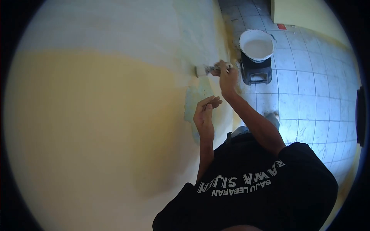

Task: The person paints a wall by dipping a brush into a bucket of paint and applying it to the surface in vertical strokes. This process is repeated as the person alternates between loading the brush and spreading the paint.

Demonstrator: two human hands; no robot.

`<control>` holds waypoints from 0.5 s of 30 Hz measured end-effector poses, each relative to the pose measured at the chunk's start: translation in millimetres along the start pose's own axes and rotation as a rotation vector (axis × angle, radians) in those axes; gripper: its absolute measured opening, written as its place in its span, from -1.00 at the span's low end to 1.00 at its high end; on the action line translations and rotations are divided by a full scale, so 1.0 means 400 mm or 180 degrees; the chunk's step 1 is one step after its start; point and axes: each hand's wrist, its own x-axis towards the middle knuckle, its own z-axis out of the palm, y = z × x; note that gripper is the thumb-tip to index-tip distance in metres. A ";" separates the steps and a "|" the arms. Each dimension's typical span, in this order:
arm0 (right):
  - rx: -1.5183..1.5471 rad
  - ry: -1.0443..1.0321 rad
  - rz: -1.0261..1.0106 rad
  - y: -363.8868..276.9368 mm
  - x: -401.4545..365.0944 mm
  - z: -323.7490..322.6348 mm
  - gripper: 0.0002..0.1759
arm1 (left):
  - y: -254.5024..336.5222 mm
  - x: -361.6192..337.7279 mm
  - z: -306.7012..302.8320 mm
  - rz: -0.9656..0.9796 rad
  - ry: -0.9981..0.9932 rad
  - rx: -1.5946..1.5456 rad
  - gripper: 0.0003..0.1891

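Paintbrush (202, 71), flat and white-bristled, sat gripped in the bare right hand (226, 76), its long axis aimed at the yellow-and-white wall (100, 111). The left hand (205, 115), loosely curled, seemingly empty, hung apart.

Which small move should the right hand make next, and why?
Probably sweep the brush toward the greenish patch. The right hand grips it with its bristles at or very near the wall, close to that patch, which stands out against the surrounding yellowish paint.
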 end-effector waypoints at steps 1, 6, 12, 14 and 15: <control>0.0271 -0.0047 -0.0023 -0.057 -0.020 0.040 -0.62 | 0.002 0.003 -0.009 0.0029 -0.0051 0.0025 -0.72; 0.1611 -0.0238 -0.0012 -0.201 -0.024 0.097 -0.62 | 0.015 0.009 -0.014 0.0153 -0.0173 0.0043 -0.72; 0.0793 0.0326 0.0149 0.047 0.041 0.024 -0.61 | 0.027 -0.002 -0.002 0.0177 -0.0201 0.0004 -0.71; 0.0308 0.0498 0.0007 0.122 0.070 -0.024 -0.61 | 0.026 0.003 -0.002 0.0211 -0.0245 0.0000 -0.71; 0.0066 0.0592 -0.0053 0.127 0.074 -0.027 -0.62 | 0.022 0.004 -0.003 0.0234 -0.0263 0.0008 -0.71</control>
